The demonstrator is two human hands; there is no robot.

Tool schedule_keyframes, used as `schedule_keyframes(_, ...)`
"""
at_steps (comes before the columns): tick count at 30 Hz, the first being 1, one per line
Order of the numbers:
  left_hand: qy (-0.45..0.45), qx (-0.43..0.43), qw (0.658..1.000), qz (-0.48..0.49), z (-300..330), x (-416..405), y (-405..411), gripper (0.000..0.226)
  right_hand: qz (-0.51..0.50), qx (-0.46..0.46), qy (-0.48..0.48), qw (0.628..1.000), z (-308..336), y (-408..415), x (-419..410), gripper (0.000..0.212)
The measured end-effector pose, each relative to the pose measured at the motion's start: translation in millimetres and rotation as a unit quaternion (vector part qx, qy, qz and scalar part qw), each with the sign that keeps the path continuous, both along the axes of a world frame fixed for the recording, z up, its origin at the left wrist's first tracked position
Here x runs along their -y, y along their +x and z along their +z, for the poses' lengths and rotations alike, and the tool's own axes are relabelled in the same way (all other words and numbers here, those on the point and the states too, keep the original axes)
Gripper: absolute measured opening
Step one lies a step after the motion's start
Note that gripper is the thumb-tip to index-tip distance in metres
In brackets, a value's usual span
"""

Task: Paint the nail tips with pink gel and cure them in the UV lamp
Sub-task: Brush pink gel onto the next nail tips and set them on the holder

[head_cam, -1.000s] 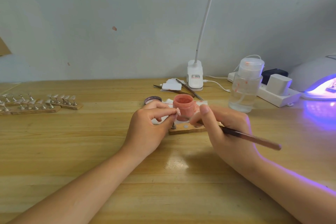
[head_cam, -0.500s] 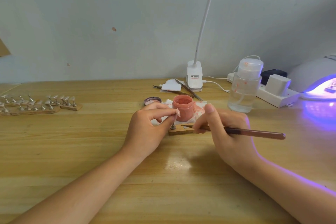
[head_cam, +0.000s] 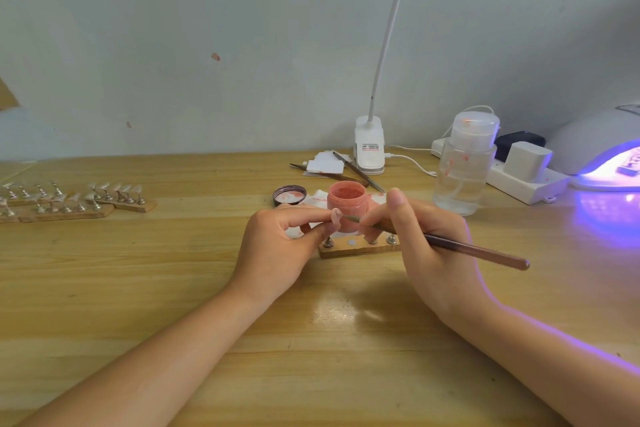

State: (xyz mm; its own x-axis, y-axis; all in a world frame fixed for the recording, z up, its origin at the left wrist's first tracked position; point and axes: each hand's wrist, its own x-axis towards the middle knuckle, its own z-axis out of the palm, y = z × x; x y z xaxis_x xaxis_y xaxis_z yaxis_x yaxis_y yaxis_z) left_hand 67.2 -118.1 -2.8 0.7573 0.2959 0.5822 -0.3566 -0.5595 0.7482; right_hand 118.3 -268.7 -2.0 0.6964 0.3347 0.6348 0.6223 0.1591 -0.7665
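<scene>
left hand (head_cam: 277,246) pinches one nail tip (head_cam: 336,217) on its stand, between thumb and forefinger, just in front of the open pink gel jar (head_cam: 347,204). right hand (head_cam: 429,246) grips one brush (head_cam: 450,244) like a pen, bristle end touching or all but touching the tip, handle pointing right and toward the near edge. below the two hands lies one wooden block (head_cam: 356,248) with metal studs showing, one disc bare; the exact stud count cannot be told, since fingers cover part of it. one jar lid (head_cam: 290,193) sits upturned just left of the jar, both beside a stained white wipe (head_cam: 317,201). far left, near the table's (head_cam: 173,288) left edge, wooden strips (head_cam: 69,210) carry many more tips on stands, too small and blurred to count. at the back, against the wall: one clip lamp (head_cam: 370,149) with a long white neck, one pair of tweezers (head_cam: 358,172), a second thin tool and white paper scraps (head_cam: 325,165). right of these, one clear pump bottle (head_cam: 464,170), one power strip (head_cam: 519,180) bearing a white plug and a dark one, and one uv lamp (head_cam: 609,156) at the right edge, lit violet, a holder inside. open tabletop lies between the strips and the hands, and along the near edge around both forearms.
</scene>
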Motion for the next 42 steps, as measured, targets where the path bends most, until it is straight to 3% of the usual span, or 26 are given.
schedule_keyframes(2,-0.009,-0.002,1.0,0.0,-0.2,-0.3,-0.2,0.007,0.009,-0.033,0.021,0.999,-0.3,-0.6,0.1,0.044)
schedule_keyframes(7,-0.008,-0.005,1.0,-0.005,-0.3,-0.6,0.2,0.007,-0.008,0.021,0.014,1.0,0.2,-0.5,-0.8,0.041)
schedule_keyframes(11,-0.01,-0.004,1.0,0.004,-1.4,-2.4,0.8,0.014,0.012,-0.048,0.022,0.999,0.4,-2.7,-0.4,0.043)
schedule_keyframes(17,0.023,0.024,0.999,0.006,0.0,-0.4,-1.5,0.027,-0.034,0.022,0.046,0.998,1.0,-0.4,0.8,0.038)
schedule_keyframes(24,0.006,0.005,1.0,0.026,0.6,1.0,-1.9,0.012,-0.053,0.071,0.004,0.996,-2.8,0.3,1.0,0.043)
schedule_keyframes(29,0.027,0.028,0.999,0.033,0.1,-0.4,-0.5,0.027,-0.052,0.076,-0.054,0.994,-3.2,-2.0,0.3,0.041)
schedule_keyframes(32,0.018,0.026,0.999,0.032,-0.8,-0.8,0.5,0.026,-0.037,0.047,-0.041,0.997,-3.2,-3.8,0.6,0.043)
schedule_keyframes(36,0.024,0.019,0.999,0.032,-1.8,-1.8,0.7,0.023,-0.055,0.093,-0.055,0.993,-1.3,-3.0,0.5,0.043)
schedule_keyframes(39,0.023,0.014,0.999,0.033,-1.9,-1.9,0.8,0.02,-0.044,0.065,-0.05,0.996,-3.4,-2.8,0.9,0.051)
schedule_keyframes(42,0.028,0.014,0.999,0.034,-1.2,-2.0,0.5,0.021,-0.054,0.093,-0.042,0.993,-3.0,-2.4,0.5,0.047)
